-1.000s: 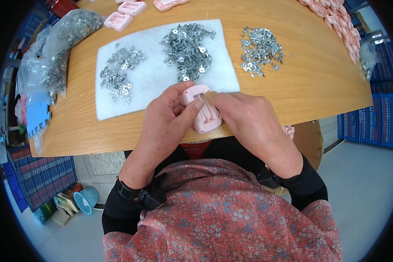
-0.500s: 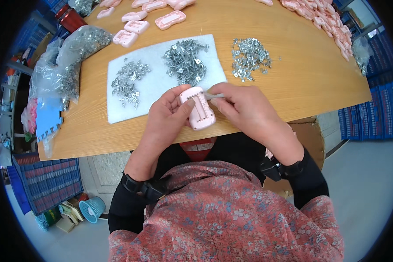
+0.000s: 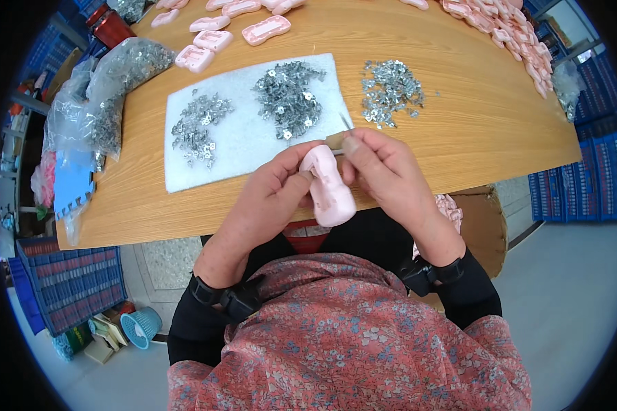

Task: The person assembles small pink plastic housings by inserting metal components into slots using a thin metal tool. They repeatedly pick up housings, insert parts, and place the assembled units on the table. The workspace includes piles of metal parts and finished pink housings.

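Observation:
My left hand (image 3: pixel 271 195) is closed round a pink plastic casing (image 3: pixel 334 203), its thumb pressed into the recessed side. The casing is tilted, one rounded end toward my body. Close against its far right edge, my right hand (image 3: pixel 389 168) pinches metal tweezers (image 3: pixel 346 122), whose thin end points up and away; the rest is mostly hidden by fingers. Just beyond the hands lies a white foam sheet (image 3: pixel 243 164). It bears a dense pile of small metal contact pieces (image 3: pixel 289 99) and a looser pile of metal pieces (image 3: pixel 200 129) to the left.
Another metal pile (image 3: pixel 392 90) lies on the wooden table (image 3: pixel 459 137), right of the sheet. Pink casings (image 3: pixel 266 30) are scattered at the back, with a large heap (image 3: pixel 504 34) at far right. Plastic bags of metal parts (image 3: pixel 120 85) and a red canister (image 3: pixel 110 27) stand left.
My left hand has turned and tilted the casing, bringing it slightly nearer my body. The right hand has shifted its grip, so the tweezers' thin end now points upward.

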Motion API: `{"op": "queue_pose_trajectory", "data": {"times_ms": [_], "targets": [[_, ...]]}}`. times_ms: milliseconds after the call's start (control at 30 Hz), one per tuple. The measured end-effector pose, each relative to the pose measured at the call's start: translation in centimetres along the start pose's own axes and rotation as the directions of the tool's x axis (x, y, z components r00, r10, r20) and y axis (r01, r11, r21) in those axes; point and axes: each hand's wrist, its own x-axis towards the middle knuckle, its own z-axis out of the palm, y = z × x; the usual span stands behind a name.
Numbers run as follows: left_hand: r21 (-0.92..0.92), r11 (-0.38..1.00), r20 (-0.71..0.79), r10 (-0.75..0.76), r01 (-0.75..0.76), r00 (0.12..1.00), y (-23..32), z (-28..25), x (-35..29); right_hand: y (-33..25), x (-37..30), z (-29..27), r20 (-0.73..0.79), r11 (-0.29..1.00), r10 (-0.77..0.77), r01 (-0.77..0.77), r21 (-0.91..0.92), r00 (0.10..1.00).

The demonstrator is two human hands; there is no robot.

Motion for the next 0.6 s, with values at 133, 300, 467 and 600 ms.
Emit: {"op": "queue_pose_trajectory", "data": {"times_ms": [133, 300, 467, 600], "targets": [[-0.337, 0.934, 0.054, -0.107, 0.119, 0.993, 0.4, -0.7, 0.5, 0.5, -1.0, 1.1, -0.063, 0.985, -0.102, 0.092, -0.143, 0.993], [-0.458, 0.885, 0.060, -0.057, 0.079, 0.997, 0.1, -0.7, 0.7, 2.5, -0.8, 2.2, -0.038, 0.933, -0.322, 0.311, -0.181, 0.946], [-0.435, 0.895, 0.046, -0.087, 0.098, 0.995, 0.0, -0.4, 0.8, 2.5, -0.7, 2.1, 0.065, 0.752, -0.503, 0.473, -0.459, 0.862], [-0.328, 0.943, -0.073, -0.085, 0.057, 0.994, 0.1, 0.8, 1.3, 2.4, -0.9, 2.2, 0.156, 0.590, -0.573, 0.537, -0.602, 0.804]]}}
